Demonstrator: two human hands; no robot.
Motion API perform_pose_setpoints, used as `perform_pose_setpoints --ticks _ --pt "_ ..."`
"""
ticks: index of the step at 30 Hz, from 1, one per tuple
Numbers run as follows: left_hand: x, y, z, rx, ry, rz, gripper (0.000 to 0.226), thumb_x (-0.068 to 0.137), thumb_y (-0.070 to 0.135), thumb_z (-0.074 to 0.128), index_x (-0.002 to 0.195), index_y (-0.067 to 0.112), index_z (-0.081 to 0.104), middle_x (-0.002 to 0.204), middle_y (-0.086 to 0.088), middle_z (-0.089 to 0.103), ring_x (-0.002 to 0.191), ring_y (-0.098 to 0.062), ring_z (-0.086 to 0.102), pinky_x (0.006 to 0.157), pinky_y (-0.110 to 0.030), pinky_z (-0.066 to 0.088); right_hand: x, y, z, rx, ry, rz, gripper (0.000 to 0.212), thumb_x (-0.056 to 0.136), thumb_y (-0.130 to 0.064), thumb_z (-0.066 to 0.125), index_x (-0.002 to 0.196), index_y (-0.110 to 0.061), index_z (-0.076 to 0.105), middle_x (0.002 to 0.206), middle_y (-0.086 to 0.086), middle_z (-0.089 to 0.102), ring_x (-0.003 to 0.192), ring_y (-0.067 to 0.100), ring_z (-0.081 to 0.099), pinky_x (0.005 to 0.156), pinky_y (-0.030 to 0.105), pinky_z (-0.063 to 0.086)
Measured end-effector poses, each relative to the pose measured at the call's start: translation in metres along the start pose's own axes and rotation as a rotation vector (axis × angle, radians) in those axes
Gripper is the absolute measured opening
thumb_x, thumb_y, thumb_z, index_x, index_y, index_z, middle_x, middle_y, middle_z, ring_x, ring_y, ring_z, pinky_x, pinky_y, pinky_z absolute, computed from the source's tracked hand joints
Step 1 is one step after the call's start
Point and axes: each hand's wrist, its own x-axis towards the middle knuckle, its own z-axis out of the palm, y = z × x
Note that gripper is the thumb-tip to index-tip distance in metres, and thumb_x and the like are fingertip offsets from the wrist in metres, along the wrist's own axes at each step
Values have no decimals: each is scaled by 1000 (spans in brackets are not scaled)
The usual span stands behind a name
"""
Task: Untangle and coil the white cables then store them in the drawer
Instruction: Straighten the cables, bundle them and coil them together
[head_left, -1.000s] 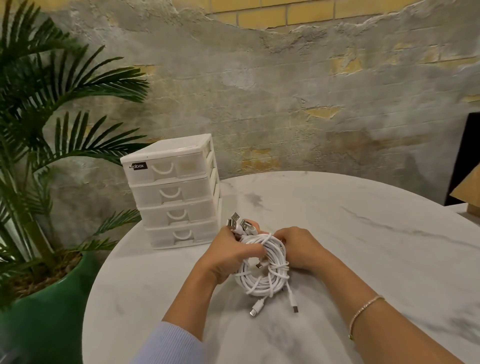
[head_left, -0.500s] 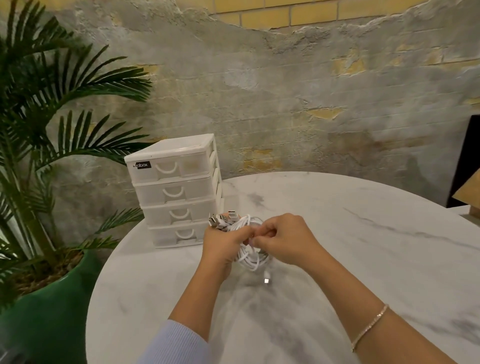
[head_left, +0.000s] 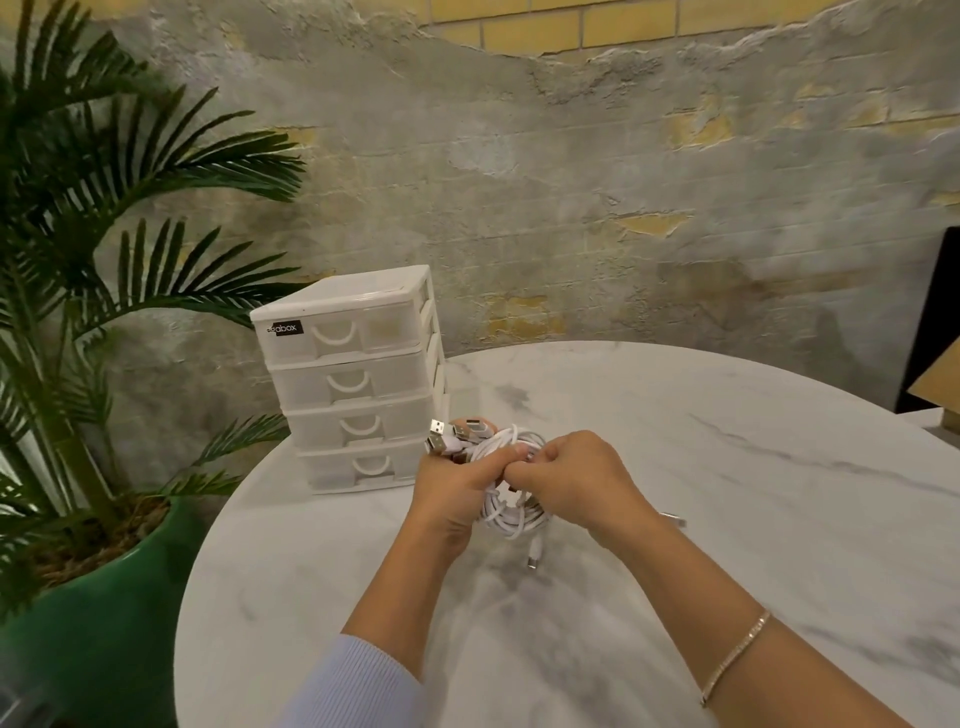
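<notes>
Both hands are holding the white cables (head_left: 511, 512) just in front of the drawer box (head_left: 358, 379). The left hand (head_left: 457, 488) is squeezing the bundle. The right hand (head_left: 576, 483) is pinching a strand. Pulling loops out slowly should be keeping knots loose. The top drawer's label (head_left: 285, 328) is showing "abox".

a ribbed, pale lavender-blue sleeve (head_left: 358, 691) covers the left forearm near the elbow. the right forearm is bare, wearing a thin, sparkling gold-toned bracelet (head_left: 735, 657). the left hand (head_left: 457, 488) and right hand (head_left: 582, 480) are bare.
</notes>
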Motion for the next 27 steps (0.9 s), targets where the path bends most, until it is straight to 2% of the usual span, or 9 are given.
perform_pose_setpoints --ticks 4,7,10,13,16,19,22,25,27 --pt "3 -2 -3 27 38 51 27 68 -10 76 72 11 60 69 -7 66 66 -21 63 65 -29 53 -1 0 -6 156 -167 50 21 69 -15 62 52 -14 50 56 0 47 57 16 42 48 24 29" --pt "6 -1 -9 -13 49 71 28 67 -11 75 77 8 57 72 -10 64 63 -20 63 64 -29 53 -3 -3 -12 285 -245 12 8 56 -19 61 55 -11 57 59 2 54 59 15 45 53 24 33" --pt "8 -1 -13 19 48 54 24 71 -11 71 80 8 59 76 -12 64 68 -23 63 68 -31 53 -1 -4 -20 463 -247 -21 14 76 -10 64 63 -4 62 54 3 59 50 15 54 59 28 40" --pt "10 -3 -16 98 71 35 24 71 -9 74 80 9 60 75 -8 65 72 -22 63 70 -30 52 1 -4 -33 649 -175 10 25 88 -13 61 64 -10 54 42 -3 42 29 9 36 50 27 39" --pt "10 -2 -18 91 37 -23 23 72 -10 72 81 7 60 74 -7 65 71 -21 64 65 -27 54 10 3 -48 722 -42 0 24 91 -19 59 70 -11 52 38 -9 25 28 5 17 36 15 18" --pt "8 1 -14 -9 -36 -90 25 73 -17 66 89 0 59 76 -13 65 70 -24 66 67 -30 57 19 13 -56 636 148 19 23 88 -23 64 70 -10 59 40 -9 28 32 6 22 35 18 20" --pt "3 4 -12 -75 -142 -141 34 72 -24 59 92 3 62 70 -9 69 64 -19 69 66 -27 58 22 20 -55 557 282 54 23 85 -26 67 69 -13 60 53 -3 34 47 13 29 46 24 28" --pt "-2 5 -11 -122 -292 -192 39 60 -12 57 94 3 67 75 -8 71 67 -15 69 63 -21 57 25 26 -51 491 355 42 24 83 -29 69 66 -16 59 54 -3 38 50 13 34 50 24 31" --pt "-4 5 -10 -153 -358 -230 37 58 -7 50 85 4 73 77 -8 71 69 -14 69 63 -19 56 25 29 -49 436 356 21 22 81 -31 72 67 -17 62 54 -5 42 50 12 36 51 24 31"
